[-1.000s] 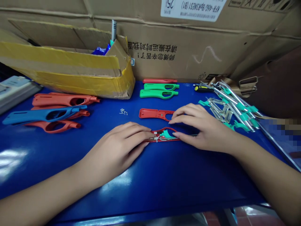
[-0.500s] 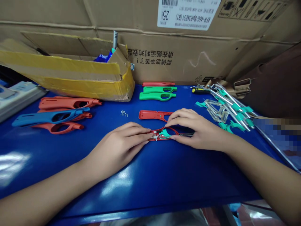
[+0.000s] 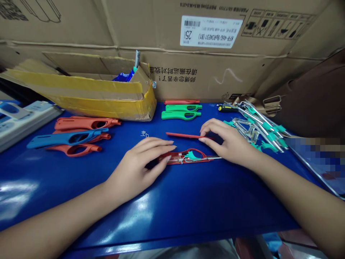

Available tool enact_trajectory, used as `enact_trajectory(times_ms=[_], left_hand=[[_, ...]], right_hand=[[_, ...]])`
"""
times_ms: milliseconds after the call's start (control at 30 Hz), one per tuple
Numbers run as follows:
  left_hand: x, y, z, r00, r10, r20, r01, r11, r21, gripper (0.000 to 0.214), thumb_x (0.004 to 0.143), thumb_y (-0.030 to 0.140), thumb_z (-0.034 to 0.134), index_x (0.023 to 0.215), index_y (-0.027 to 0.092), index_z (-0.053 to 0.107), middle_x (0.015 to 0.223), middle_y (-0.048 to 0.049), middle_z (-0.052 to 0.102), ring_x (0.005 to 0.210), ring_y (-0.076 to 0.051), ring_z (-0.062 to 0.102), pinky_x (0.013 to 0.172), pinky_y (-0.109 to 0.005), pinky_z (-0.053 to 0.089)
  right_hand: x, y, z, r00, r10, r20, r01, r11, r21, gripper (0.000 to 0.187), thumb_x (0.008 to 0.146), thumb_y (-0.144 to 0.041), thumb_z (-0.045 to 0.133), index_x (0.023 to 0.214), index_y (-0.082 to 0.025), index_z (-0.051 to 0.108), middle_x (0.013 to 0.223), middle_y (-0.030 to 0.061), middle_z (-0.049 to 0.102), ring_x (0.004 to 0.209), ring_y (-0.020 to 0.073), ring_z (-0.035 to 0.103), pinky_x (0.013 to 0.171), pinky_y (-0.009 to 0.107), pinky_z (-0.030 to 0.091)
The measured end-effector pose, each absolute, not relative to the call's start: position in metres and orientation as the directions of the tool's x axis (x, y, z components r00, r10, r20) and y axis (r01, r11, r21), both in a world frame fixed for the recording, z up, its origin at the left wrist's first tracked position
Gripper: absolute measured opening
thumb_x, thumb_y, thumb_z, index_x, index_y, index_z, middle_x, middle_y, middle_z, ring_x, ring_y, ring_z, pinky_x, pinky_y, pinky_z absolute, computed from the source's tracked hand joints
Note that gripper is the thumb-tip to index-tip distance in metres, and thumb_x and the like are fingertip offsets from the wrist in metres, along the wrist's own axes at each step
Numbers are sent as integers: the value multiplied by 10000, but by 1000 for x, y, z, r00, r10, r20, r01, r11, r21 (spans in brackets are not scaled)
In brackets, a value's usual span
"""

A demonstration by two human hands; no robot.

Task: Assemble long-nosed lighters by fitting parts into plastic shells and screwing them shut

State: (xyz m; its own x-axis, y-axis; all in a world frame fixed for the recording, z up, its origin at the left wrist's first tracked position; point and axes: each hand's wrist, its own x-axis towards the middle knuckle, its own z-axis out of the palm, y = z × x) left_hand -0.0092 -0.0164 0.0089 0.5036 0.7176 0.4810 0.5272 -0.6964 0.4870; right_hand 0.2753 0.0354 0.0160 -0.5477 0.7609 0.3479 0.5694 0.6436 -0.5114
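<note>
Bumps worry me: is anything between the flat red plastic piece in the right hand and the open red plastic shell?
Partly: the left hand overlaps the shell at its left end; elsewhere only shiny blue tabletop shows.

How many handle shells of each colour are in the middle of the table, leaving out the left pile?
Red: 3 (held shell in the right hand, filled shell, back shell)
Green shells: 2
Total: 5

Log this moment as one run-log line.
Left hand: at left end of loaded red lighter half | Right hand: pinching second red lighter half, edge-on | Behind: green lighter casings | Right: metal tubes
</note>
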Motion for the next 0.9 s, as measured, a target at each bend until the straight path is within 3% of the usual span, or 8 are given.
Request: enact_trajectory(times_ms=[67,167,233,300,467,667,900], left_hand=[[-10,-15,13,482,686,545,559,-720,412,293,958,145,634,1239,201,692,1297,-83,709,1221,-223,628,1101,-421,478],[-13,-15,16,490,634,599,561,-755,340,330,941,151,675,1269,191,677,1343,-89,688,1260,-223,604,1110,-407,473],[-14,-15,15,490,629,603,538,-763,358,326,926,167,708,1252,172,687,1316,-93,703,1220,-209,632,1094,-377,485],[-14,-15,13,483,650,587,527,-751,398,320,922,181,722,1240,156,696,1286,-98,716,1168,-192,662,1073,-349,497],[-16,-9,11,504,705,499,508,-709,489,351,917,285,741,1230,129,707,1156,-88,766,1061,-179,703,979,-297,538],[-24,1,21,613,687,389,435,-705,560,322,905,285,757,1206,178,722,1131,-56,769,1025,-184,701,968,-330,524],[-28,3,25,696,664,273,487,-716,500,253,941,279,709,1177,190,714,1136,-48,753,1027,-197,684,988,-376,493]], right_hand=[[271,31,18,-440,837,325,488,527,-696,105,952,-298,626,912,-202,615,939,56,640,848,186,615,776,340,514],[266,25,21,-352,933,68,286,177,-942,238,903,-420,696,895,-192,628,819,19,654,737,151,629,700,296,527],[265,22,23,-366,928,-67,225,18,-974,286,868,-459,731,899,-186,650,788,12,675,723,145,644,703,288,539],[264,20,25,-377,921,-101,230,-13,-973,298,853,-467,743,932,-187,677,834,26,706,758,157,664,725,300,551],[266,18,29,-477,878,-46,366,151,-918,392,874,-453,718,1184,-217,680,1017,52,716,884,189,674,775,335,559],[265,12,25,-622,762,183,513,572,-640,317,865,-336,765,1150,-217,693,1130,48,665,1023,190,628,917,337,500],[259,10,15,-650,730,210,551,643,-532,283,891,-303,740,1155,-222,679,1170,66,619,1105,218,563,977,372,467]])
